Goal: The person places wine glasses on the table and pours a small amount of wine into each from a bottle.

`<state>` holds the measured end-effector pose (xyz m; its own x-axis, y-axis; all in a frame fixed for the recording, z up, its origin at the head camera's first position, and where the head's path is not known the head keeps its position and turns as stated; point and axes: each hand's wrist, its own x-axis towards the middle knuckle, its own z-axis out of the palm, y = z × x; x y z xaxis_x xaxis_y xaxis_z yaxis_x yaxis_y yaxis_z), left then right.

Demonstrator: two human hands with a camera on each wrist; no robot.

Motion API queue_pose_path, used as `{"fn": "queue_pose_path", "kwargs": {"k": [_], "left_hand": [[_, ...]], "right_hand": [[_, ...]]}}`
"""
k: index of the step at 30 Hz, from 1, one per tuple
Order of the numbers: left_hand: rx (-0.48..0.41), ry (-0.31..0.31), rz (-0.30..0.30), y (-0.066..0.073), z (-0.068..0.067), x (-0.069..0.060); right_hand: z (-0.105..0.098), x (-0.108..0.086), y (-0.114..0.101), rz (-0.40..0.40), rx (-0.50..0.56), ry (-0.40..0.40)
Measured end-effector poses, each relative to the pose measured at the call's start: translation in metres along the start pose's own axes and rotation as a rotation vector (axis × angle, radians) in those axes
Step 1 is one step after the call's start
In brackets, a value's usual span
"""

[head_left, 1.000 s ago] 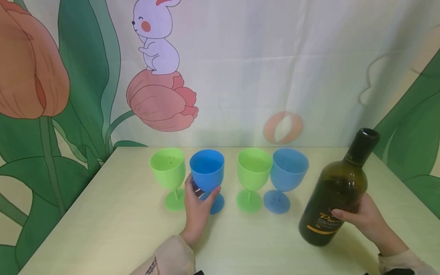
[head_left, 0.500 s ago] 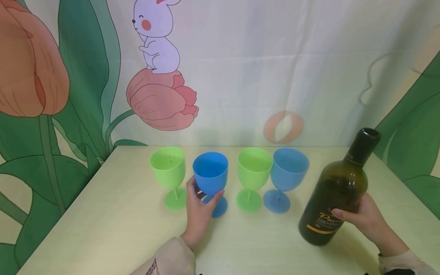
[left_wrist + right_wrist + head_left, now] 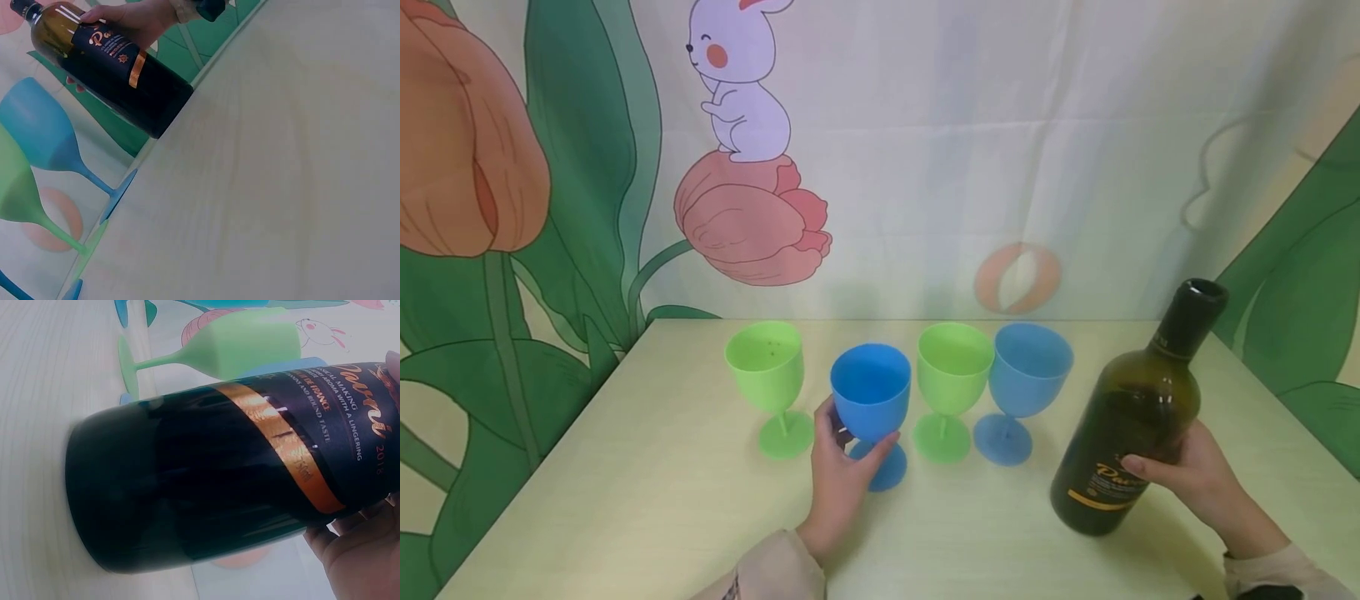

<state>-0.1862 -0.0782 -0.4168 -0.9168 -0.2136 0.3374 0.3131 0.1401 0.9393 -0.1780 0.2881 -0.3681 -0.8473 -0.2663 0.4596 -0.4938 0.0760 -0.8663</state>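
Low around its bowl and stem, a darker blue plastic goblet (image 3: 871, 400) is held upright by my left hand (image 3: 841, 487); some fingers are hidden behind it. My right hand (image 3: 1213, 483) grips a dark wine bottle (image 3: 1123, 442) around the body, its neck leaning right and its mouth uncorked. The right wrist view shows the bottle's orange-striped label (image 3: 281, 444) up close. Left of the held goblet stands a green goblet (image 3: 766, 375). To its right are a second green goblet (image 3: 953, 375) and a lighter blue goblet (image 3: 1032, 375), side by side.
The goblets stand toward the far side of a pale table (image 3: 647, 500). Behind its back edge hangs a cloth backdrop (image 3: 910, 167) printed with tulips and a rabbit. Dark specks show inside the left green goblet.
My left hand has brought the darker blue goblet nearer to me and a little right, away from the left green goblet. The right hand and the bottle stay almost still.
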Motion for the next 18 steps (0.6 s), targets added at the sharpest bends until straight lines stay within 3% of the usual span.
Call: {"fn": "queue_pose_path", "kwargs": {"k": [18], "left_hand": [[-0.051,-0.093,-0.035,0.007,0.008,-0.02]], "right_hand": [[0.0,0.0,0.0,0.006,-0.039,0.017]]}}
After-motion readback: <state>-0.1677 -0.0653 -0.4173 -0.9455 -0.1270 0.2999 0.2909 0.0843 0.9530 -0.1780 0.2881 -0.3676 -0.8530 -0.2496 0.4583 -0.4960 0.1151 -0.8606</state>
